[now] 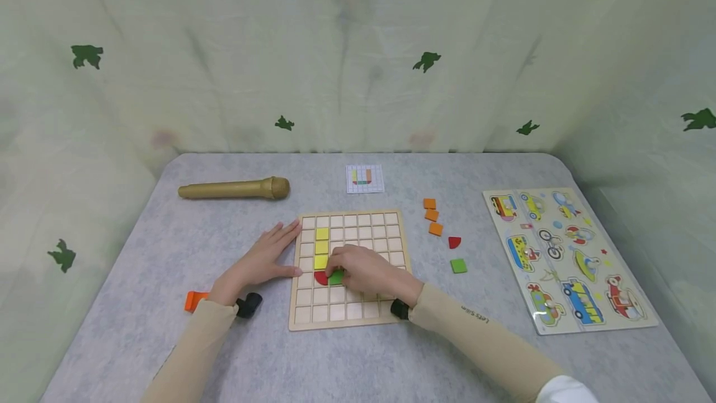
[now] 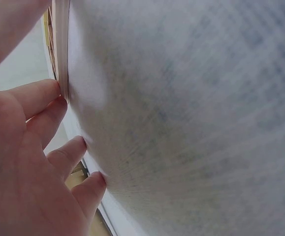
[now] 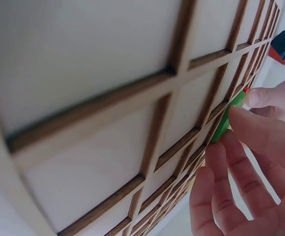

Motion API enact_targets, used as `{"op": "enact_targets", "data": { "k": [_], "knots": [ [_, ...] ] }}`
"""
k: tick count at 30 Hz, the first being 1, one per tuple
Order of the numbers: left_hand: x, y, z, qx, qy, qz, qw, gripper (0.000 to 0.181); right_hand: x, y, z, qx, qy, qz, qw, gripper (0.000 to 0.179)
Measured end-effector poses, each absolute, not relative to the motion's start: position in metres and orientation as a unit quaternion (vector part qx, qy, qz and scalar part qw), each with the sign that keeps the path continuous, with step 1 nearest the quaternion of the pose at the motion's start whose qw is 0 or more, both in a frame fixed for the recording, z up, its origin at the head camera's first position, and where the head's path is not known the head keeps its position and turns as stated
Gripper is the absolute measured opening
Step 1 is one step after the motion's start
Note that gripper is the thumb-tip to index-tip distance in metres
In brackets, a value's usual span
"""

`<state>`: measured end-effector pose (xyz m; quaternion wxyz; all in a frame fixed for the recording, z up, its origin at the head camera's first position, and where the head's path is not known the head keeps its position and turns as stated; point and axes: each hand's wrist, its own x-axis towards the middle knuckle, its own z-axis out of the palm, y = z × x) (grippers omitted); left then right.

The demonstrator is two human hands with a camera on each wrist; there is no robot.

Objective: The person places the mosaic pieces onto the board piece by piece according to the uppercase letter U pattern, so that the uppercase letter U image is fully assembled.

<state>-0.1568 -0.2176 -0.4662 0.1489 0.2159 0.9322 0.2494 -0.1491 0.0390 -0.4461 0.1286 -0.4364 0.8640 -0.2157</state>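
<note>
Right hand (image 1: pixel 366 267): fingers curled, a green tile (image 1: pixel 335 277) pinched between thumb and fingertips. The tile is held low at a cell of the grid board (image 1: pixel 337 314); whether it is fully seated cannot be told. The hand is turned palm down, and the forearm, covered by a beige sleeve (image 1: pixel 475 341), is reached in from the lower right across the board's near right corner.

Left hand (image 1: pixel 261 261): nothing grasped; fingers spread and extended, thumb held apart. The board's left edge is touched at thumb and fingertip, while other fingertips are rested on the desk (image 1: pixel 313 365). The forearm is angled up from the lower left.

Immediately left of the right hand: one red quarter-round piece (image 1: pixel 321 278), set in a cell beside the green tile. Just beyond it: three yellow squares (image 1: pixel 321 246), laid in a column of cells.

To the right of the right hand, off the board: a second green tile (image 1: pixel 458 265), a second red piece (image 1: pixel 455 242) and, farther away, three orange squares (image 1: pixel 432 215).

Well to the right: a picture puzzle (image 1: pixel 610 322), printed with vehicles.

Beyond the left hand: a gold-brown microphone (image 1: pixel 234 189), laid sideways. Beyond the right hand: a pattern card (image 1: pixel 365 173), marked with a coloured U shape.

Farthest: a pale curtain (image 1: pixel 335 48), decorated with green leaf shapes.
</note>
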Motion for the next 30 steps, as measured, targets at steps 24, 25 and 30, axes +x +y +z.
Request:
{"op": "enact_targets", "data": {
  "k": [24,25,30],
  "knots": [
    [-0.156,-0.216,-0.465,0.210,0.931,0.256,0.155,0.094,-0.160,0.175,-0.443,-0.289,0.874,-0.374,0.112,0.021],
    [-0.156,-0.216,-0.465,0.208,0.931,0.257,0.156,0.094,-0.159,0.187,-0.444,-0.281,0.878,-0.373,0.105,0.022],
    [-0.156,-0.217,-0.465,0.210,0.931,0.256,0.154,0.094,-0.152,0.236,-0.448,-0.223,0.900,-0.363,0.092,0.023]
  ]
}}
